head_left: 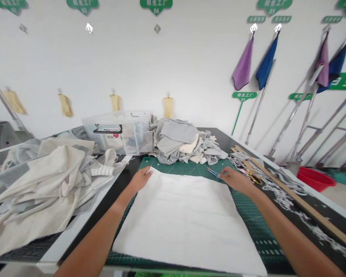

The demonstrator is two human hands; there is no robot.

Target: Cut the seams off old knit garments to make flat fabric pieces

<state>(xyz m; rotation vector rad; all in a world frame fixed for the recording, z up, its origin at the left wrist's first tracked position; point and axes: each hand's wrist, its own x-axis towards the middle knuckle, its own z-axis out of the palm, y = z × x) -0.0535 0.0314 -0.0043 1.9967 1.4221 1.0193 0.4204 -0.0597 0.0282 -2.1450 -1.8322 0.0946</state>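
A white cloth [187,219] lies spread out on the green cutting mat [248,207] in front of me. My left hand [142,179] pinches its far left corner between thumb and fingers. Beside the far right corner, my right hand [229,177] is closed around the end of a slim blue-handled tool that looks like thread snips [213,172]. Their pointed tip faces away to the left, over the mat. Whether the right fingers also touch the cloth is hard to tell.
Grey and cream cloths [52,169] are heaped at the left. Behind the mat stand a clear plastic bin [115,132] and a pile of grey cloth pieces [178,138]. Gold-handled scissors [254,177], a wooden strip [300,200] and white scraps [282,198] lie at the right.
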